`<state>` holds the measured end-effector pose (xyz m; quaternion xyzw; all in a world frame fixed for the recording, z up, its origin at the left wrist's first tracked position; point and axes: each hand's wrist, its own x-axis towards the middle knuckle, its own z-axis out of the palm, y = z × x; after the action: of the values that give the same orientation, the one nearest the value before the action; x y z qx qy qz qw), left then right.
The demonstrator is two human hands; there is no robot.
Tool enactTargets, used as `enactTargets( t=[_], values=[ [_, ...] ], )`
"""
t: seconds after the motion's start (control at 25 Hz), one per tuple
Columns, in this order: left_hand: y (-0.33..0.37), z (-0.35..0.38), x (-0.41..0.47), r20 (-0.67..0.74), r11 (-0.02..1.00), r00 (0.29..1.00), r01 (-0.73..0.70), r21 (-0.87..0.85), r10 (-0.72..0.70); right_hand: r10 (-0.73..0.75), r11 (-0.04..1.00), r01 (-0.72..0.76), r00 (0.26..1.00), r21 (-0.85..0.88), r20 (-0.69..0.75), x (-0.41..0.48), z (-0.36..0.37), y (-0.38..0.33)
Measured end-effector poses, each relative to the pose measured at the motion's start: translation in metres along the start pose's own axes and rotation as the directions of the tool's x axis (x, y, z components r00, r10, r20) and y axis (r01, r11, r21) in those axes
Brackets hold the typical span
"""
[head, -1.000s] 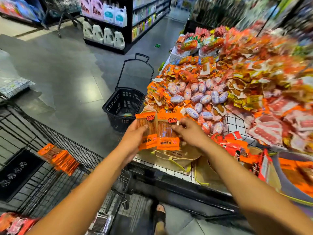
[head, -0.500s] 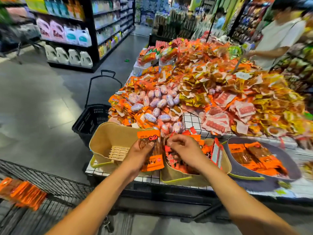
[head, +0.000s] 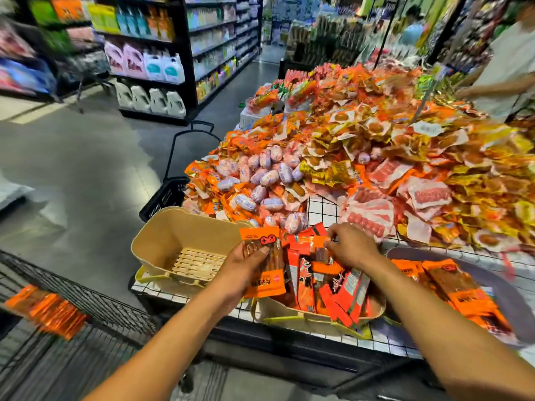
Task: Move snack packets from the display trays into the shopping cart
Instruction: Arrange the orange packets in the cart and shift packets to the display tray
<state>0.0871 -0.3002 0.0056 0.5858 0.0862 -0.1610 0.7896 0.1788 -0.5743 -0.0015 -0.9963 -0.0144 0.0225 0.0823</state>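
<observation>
- Left hand (head: 246, 273) grips an orange snack packet (head: 265, 282) flat, thumb across its front, held between the beige tray (head: 173, 233) and the packet-filled tray (head: 289, 315).
- Right hand (head: 351, 250) is down in the packet-filled tray, fingertips curled on a red packet (head: 309, 241) at its top edge. It looks like a pinch, but blur hides the contact.
- Handling: probably light, thin, crinkly film, likely slick. Best taken by the sealed header or across the width.
- Shopping cart (head: 95, 303) at lower left, with orange packets (head: 46, 311) inside.

Bright, even store light, blurred toward the edges.

Soft glare sheens the grey floor (head: 86, 157); shelves (head: 150, 53) and cart packets (head: 46, 311) smear with motion blur, and wide-angle distortion bends the frame's borders.
</observation>
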Motion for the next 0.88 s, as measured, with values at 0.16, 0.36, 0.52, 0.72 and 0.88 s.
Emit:
enactTargets(
  t=[0.16, 0.36, 0.52, 0.72, 0.88],
  values=[
    [-0.001, 0.01, 0.002, -0.031, 0.999, 0.999, 0.041, -0.036, -0.042, -0.014, 0.912, 0.043, 0.997, 0.408, -0.076, 0.01, -0.031, -0.001],
    [0.009, 0.024, -0.004, -0.007, 0.969, 0.991, 0.131, -0.207, -0.135, -0.235, 0.647, 0.487, 0.859, 0.586, -0.455, -0.028, -0.079, -0.033],
    [0.014, 0.026, -0.003, 0.195, 0.825, 0.964, 0.258, -0.503, -0.183, -0.572, 0.589, 0.702, 0.712, 0.401, -0.407, -0.074, -0.05, -0.051],
    [0.003, 0.028, -0.006, 0.058, 0.923, 0.989, 0.147, -0.355, -0.135, -0.72, 0.569, 0.769, 0.636, 0.291, -0.276, -0.081, -0.029, -0.048],
    [-0.003, 0.022, -0.012, -0.048, 0.965, 0.993, 0.095, -0.246, -0.11, -0.403, 0.875, 0.425, 0.905, 0.231, -0.138, -0.034, -0.036, -0.019]
  ],
)
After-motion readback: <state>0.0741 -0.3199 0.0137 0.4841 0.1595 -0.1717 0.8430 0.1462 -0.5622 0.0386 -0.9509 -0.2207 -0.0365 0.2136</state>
